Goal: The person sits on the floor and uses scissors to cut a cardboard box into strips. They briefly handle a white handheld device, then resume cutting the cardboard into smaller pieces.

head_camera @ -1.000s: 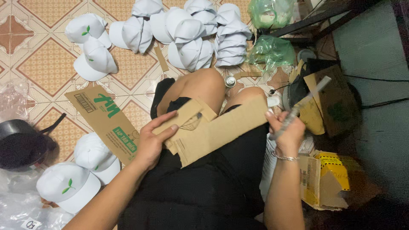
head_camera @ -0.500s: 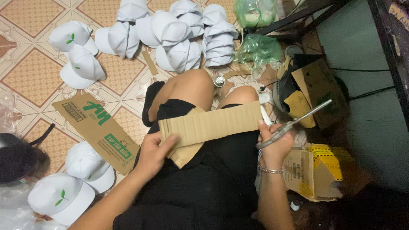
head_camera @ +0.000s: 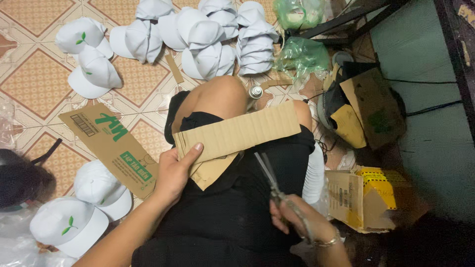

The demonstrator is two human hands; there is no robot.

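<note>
A long strip of brown corrugated cardboard [head_camera: 242, 131] lies across my lap, over black shorts. My left hand [head_camera: 175, 173] grips its left end, thumb on top. A second, pointed cardboard piece [head_camera: 213, 170] sticks out under that strip. My right hand [head_camera: 297, 220] holds metal scissors [head_camera: 269, 175], whose blades point up toward the strip's lower edge, just below it. A bracelet sits on my right wrist. My bare knee [head_camera: 222, 94] shows above the strip.
Several white caps with green leaf marks [head_camera: 198, 34] lie piled on the tiled floor ahead, more at lower left [head_camera: 69, 225]. A flat printed cardboard sheet [head_camera: 114, 146] lies left of my leg. Open cartons [head_camera: 361, 198] and green plastic bags [head_camera: 302, 54] crowd the right.
My right hand dropped from the strip's right end toward my lap and turned the scissors blades up at the strip. My left hand slid up onto the strip's left end.
</note>
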